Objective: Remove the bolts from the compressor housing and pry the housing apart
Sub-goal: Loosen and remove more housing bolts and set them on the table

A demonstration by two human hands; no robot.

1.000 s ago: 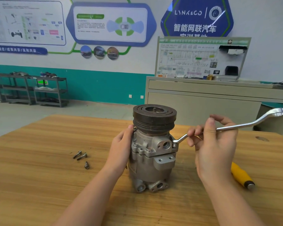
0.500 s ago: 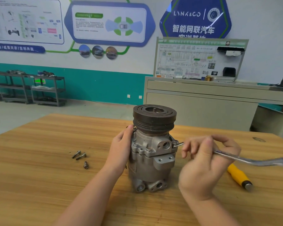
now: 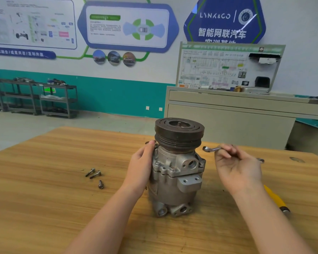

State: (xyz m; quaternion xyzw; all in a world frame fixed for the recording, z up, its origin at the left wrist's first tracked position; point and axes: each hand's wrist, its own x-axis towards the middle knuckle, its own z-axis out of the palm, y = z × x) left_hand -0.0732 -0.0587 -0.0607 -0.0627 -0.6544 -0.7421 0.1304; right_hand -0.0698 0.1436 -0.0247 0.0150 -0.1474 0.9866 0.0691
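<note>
While the left hand (image 3: 141, 165) cups the compressor housing (image 3: 174, 180), the right hand's (image 3: 237, 167) grip pinches the wrench (image 3: 212, 149).

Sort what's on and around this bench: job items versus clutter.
Job: compressor, steadied by left hand; wrench in right hand; three removed bolts; yellow-handled tool.

Clutter: shelving rack, grey cabinet, wall posters.

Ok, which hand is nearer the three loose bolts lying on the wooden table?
Left. The left hand rests on the grey compressor housing, right of the bolts; the right hand holds the wrench beyond the housing.
</note>
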